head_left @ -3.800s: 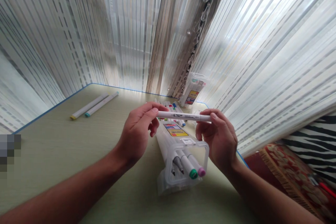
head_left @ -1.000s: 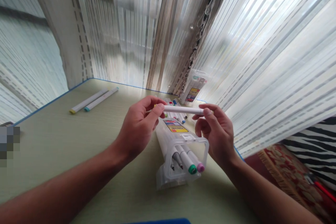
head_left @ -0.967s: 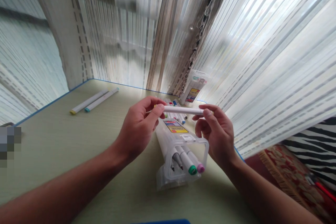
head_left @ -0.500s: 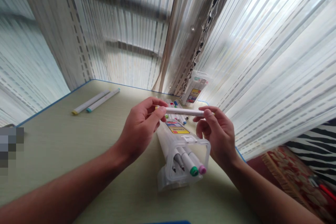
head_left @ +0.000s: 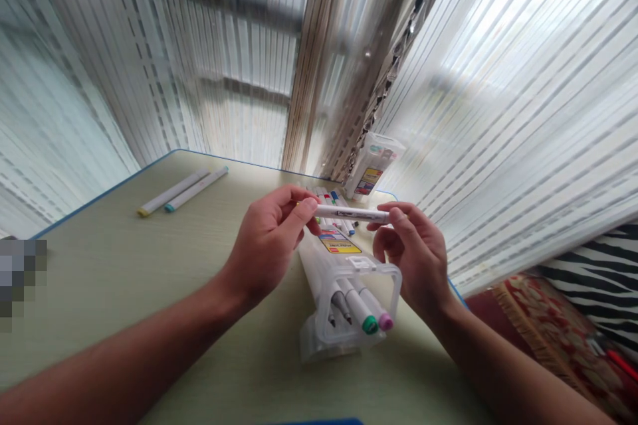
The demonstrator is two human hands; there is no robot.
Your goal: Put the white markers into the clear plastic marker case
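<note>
Left hand: fingers pinched on the pen's nine-o'clock end
Right hand: fingers pinched on its three-o'clock end
Case: below, at six o'clock

Bare left hand, bare right hand, slender uncovered forearms

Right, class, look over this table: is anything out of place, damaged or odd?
Two pens in the open case look odd: their dark tips seem bare, while the green-ended marker and pink-ended marker beside them look capped. No spill or damage shows.
</note>
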